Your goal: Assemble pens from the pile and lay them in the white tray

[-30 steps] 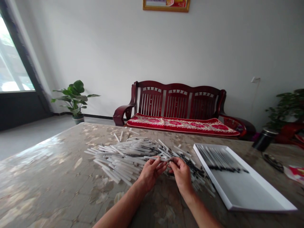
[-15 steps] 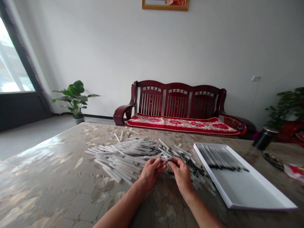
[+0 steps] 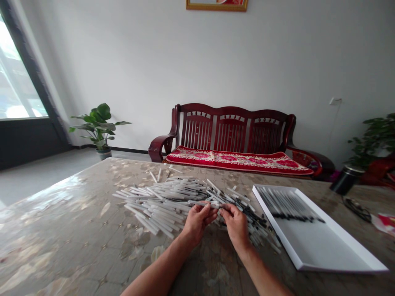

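Observation:
A big heap of white pen barrels (image 3: 163, 201) and black-tipped pen parts (image 3: 253, 218) lies on the patterned table (image 3: 77, 230). My left hand (image 3: 197, 224) and my right hand (image 3: 236, 224) meet just in front of the heap, fingers pinched together on a thin pen piece (image 3: 216, 205) held between them. To the right sits a white tray (image 3: 324, 246) with a row of assembled pens (image 3: 288, 205) at its far end.
A black cylindrical container (image 3: 344, 179), a dark cord (image 3: 358, 209) and a red-and-white packet (image 3: 384, 220) lie at the table's right side. Behind the table stand a dark wooden bench with a red cushion (image 3: 237, 158) and potted plants (image 3: 98, 127).
Both hands stay pinched on the pen piece in front of the heap. The view has shifted slightly; nothing else has moved.

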A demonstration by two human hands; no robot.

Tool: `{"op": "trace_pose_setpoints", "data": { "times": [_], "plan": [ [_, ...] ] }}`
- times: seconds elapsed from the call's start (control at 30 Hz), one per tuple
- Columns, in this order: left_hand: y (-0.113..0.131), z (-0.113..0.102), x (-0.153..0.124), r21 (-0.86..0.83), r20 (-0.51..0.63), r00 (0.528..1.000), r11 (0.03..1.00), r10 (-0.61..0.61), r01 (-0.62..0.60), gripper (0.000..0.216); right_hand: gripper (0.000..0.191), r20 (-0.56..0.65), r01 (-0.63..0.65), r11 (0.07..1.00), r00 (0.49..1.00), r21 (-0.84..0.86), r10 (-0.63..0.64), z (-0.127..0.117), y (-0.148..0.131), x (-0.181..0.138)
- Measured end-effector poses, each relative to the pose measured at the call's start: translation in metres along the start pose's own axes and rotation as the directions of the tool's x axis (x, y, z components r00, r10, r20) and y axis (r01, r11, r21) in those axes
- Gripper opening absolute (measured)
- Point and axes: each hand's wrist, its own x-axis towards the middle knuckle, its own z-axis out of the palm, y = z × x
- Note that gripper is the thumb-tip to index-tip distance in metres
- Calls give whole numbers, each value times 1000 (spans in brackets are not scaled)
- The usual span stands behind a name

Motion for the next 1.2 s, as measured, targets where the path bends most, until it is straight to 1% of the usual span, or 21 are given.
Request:
{"op": "trace_pose_setpoints", "data": {
  "times": [0.13,0.23,0.33,0.4,0.47,0.57,0.63,0.73,0.83,0.93,1.0,1.1,1.2],
  "plan": [
    [-2,-1,0,22,4,999,999,49,-49,27,22,30,99,991,995,-90,-97,-1,0,-1],
    [-3,-1,0,36,1,997,996,77,-77,31,20,50,181,962,983,-205,-174,-2,-3,-2],
    [-4,-1,0,57,17,996,994,91,-92,36,30,61,246,909,969,-338,-239,-1,-5,-3],
    [-4,0,-1,68,28,995,993,97,-98,37,37,60,268,881,962,-389,-267,-1,-6,-3],
    [-4,0,-2,69,20,995,993,96,-97,37,38,77,267,877,963,-399,-258,-2,-8,-3],
    [-1,1,-2,58,-3,996,995,85,-85,34,39,121,229,905,973,-358,-199,-4,-12,-3],
    [0,1,-2,58,-7,997,995,81,-81,32,34,133,216,926,974,-309,-182,-5,-14,-4],
    [0,1,-3,85,15,997,994,72,-73,33,26,145,237,929,968,-284,-203,-7,-16,-5],
    [-2,2,-4,111,37,997,991,67,-70,36,35,148,219,924,972,-313,-181,-8,-14,-4],
    [-3,2,-3,113,25,997,991,67,-69,39,40,160,172,943,979,-285,-130,-9,-13,-4],
    [-3,1,-3,109,11,998,992,67,-68,41,34,179,185,945,974,-269,-140,-10,-14,-4],
    [-3,1,-3,110,10,998,992,67,-67,41,26,197,257,915,959,-309,-203,-10,-15,-4],
    [-4,2,-3,123,17,998,990,65,-66,41,37,199,270,883,958,-383,-206,-10,-15,-4]
  ]
}}
